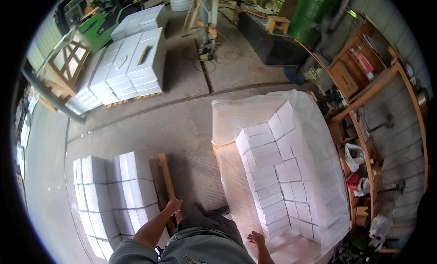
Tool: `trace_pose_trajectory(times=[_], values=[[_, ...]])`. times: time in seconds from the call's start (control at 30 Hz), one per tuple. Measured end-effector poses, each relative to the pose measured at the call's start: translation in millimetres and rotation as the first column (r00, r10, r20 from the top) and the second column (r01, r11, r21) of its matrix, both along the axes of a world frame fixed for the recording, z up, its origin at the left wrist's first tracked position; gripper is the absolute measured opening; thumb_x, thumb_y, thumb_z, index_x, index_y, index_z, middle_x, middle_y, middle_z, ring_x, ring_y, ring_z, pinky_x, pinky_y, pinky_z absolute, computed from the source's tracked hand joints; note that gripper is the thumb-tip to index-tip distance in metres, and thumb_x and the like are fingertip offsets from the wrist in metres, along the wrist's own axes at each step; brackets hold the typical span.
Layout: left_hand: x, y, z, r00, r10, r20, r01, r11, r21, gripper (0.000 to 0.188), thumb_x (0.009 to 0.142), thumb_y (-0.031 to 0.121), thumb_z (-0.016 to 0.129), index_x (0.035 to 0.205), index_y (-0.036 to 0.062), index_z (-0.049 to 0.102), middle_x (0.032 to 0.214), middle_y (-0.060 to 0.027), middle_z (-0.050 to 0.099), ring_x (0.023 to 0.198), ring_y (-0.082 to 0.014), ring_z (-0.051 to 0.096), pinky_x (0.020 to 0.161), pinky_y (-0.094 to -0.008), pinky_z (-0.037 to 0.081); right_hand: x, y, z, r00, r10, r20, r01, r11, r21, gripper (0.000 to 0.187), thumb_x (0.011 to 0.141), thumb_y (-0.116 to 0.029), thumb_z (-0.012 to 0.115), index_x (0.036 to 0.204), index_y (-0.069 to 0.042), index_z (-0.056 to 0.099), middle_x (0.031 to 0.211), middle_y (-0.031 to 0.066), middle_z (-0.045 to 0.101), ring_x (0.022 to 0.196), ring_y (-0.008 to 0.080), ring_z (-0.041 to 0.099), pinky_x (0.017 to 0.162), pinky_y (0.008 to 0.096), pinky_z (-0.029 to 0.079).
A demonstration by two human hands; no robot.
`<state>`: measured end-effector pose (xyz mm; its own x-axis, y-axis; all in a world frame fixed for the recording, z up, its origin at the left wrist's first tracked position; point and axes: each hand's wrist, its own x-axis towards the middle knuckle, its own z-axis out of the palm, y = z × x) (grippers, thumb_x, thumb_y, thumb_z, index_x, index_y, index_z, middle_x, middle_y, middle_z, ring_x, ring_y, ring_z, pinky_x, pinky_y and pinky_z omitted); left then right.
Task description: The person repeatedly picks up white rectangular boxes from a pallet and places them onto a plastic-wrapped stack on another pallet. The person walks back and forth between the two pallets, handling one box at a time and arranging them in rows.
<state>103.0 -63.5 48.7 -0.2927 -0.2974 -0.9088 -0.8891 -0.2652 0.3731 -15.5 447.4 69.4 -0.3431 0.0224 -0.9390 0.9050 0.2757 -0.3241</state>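
Note:
My left hand (174, 206) hangs over the wooden slats of a pallet (167, 177), its fingers loosely apart with nothing seen in them. Beside it on the left, white boxes (136, 186) stand in stacked rows on that pallet. My right hand (256, 238), fingers spread, holds nothing and is nearest to the lower end of a plastic-lined crate (234, 173). Inside the crate, white packages (266, 157) are stacked in stepped rows toward its right side. Clear plastic sheeting (318, 141) drapes over the crate's far and right sides.
Farther off at the left, more white boxes (136, 50) are piled on a pallet, near a green machine (94, 30). A wooden shelf (359, 73) with bags and boxes runs along the right. A dark block (264, 41) and a green tank (318, 18) stand at the back.

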Motion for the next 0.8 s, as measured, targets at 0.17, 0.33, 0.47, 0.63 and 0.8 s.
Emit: trace_pose_trajectory(times=[0.17, 0.33, 0.47, 0.63, 0.8], values=[[1.7, 1.2, 40.2, 0.991, 0.046, -0.125, -0.056, 0.995, -0.078, 0.032, 0.090, 0.032, 0.047, 0.096, 0.0029, 0.058, 0.076, -0.0103, 0.057, 0.060, -0.0217, 0.057, 0.053, -0.0341, 0.046, -5.9, -36.9, 21.4, 0.990, 0.137, -0.034, -0.136, 0.990, 0.027, 0.042, 0.089, -0.030, 0.050, 0.115, 0.003, 0.048, 0.099, 0.0169, 0.063, 0.078, 0.0273, 0.066, 0.065, 0.0387, 0.053], [156.3, -4.5, -45.4, 0.983, -0.045, -0.178, -0.014, 0.949, -0.316, 0.037, 0.086, 0.036, 0.045, 0.098, 0.0050, 0.062, 0.085, -0.0150, 0.063, 0.072, -0.0268, 0.064, 0.062, -0.0381, 0.051, -19.8, -118.7, 31.1, 0.915, 0.400, -0.057, -0.402, 0.915, -0.037, 0.044, 0.089, -0.031, 0.050, 0.115, 0.005, 0.048, 0.103, 0.0180, 0.062, 0.078, 0.0281, 0.065, 0.064, 0.0381, 0.052], [194.9, 15.6, 30.6, 0.980, 0.185, 0.079, -0.154, 0.942, -0.297, 0.043, 0.084, 0.036, 0.042, 0.089, -0.0001, 0.065, 0.085, -0.0187, 0.066, 0.078, -0.0309, 0.066, 0.071, -0.0408, 0.052, -46.7, -154.0, 41.7, 0.855, 0.510, -0.096, -0.514, 0.858, -0.020, 0.045, 0.088, -0.031, 0.051, 0.113, 0.006, 0.048, 0.105, 0.0188, 0.062, 0.084, 0.0291, 0.065, 0.067, 0.0388, 0.053], [309.4, 96.4, 33.7, 0.758, 0.648, 0.074, -0.593, 0.733, -0.333, 0.041, 0.084, 0.032, 0.044, 0.088, -0.0031, 0.064, 0.076, -0.0194, 0.065, 0.068, -0.0289, 0.065, 0.061, -0.0397, 0.052, -61.4, -220.7, 40.3, 0.654, 0.749, -0.109, -0.755, 0.655, -0.025, 0.045, 0.088, -0.032, 0.053, 0.111, 0.006, 0.049, 0.102, 0.0186, 0.062, 0.081, 0.0285, 0.066, 0.066, 0.0374, 0.054], [361.3, 225.2, 11.2, 0.414, 0.907, 0.071, -0.896, 0.420, -0.141, 0.036, 0.089, 0.032, 0.044, 0.101, -0.0002, 0.055, 0.095, -0.0162, 0.062, 0.071, -0.0269, 0.065, 0.055, -0.0376, 0.050, -82.5, -272.2, 6.5, 0.455, 0.882, -0.120, -0.890, 0.452, -0.053, 0.044, 0.087, -0.033, 0.052, 0.107, 0.006, 0.054, 0.104, 0.0182, 0.062, 0.087, 0.0282, 0.064, 0.071, 0.0367, 0.053]])
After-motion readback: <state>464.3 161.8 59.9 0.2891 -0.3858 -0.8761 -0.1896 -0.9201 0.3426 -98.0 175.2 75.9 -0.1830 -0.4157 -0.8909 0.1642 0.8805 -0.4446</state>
